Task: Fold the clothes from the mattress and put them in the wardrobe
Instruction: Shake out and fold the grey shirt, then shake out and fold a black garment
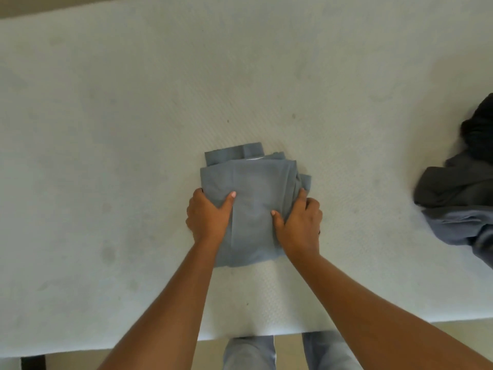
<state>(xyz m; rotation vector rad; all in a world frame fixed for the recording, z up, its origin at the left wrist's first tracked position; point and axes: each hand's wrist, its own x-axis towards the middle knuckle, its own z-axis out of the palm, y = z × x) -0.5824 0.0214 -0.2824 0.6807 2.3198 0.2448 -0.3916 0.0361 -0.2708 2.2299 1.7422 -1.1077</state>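
A folded grey-blue garment (pixel 253 182) lies in a compact rectangle on the white mattress (pixel 133 129), near its front edge. My left hand (pixel 208 214) grips the garment's left side, thumb on top and fingers tucked under the edge. My right hand (pixel 298 222) grips its right side the same way, thumb pressed on the cloth. A waistband strip sticks out at the far end of the fold.
A heap of unfolded dark grey and black clothes (pixel 464 188) lies at the mattress's right edge. The mattress's front edge runs along the bottom, with my legs in grey trousers (pixel 250 353) and the floor below it.
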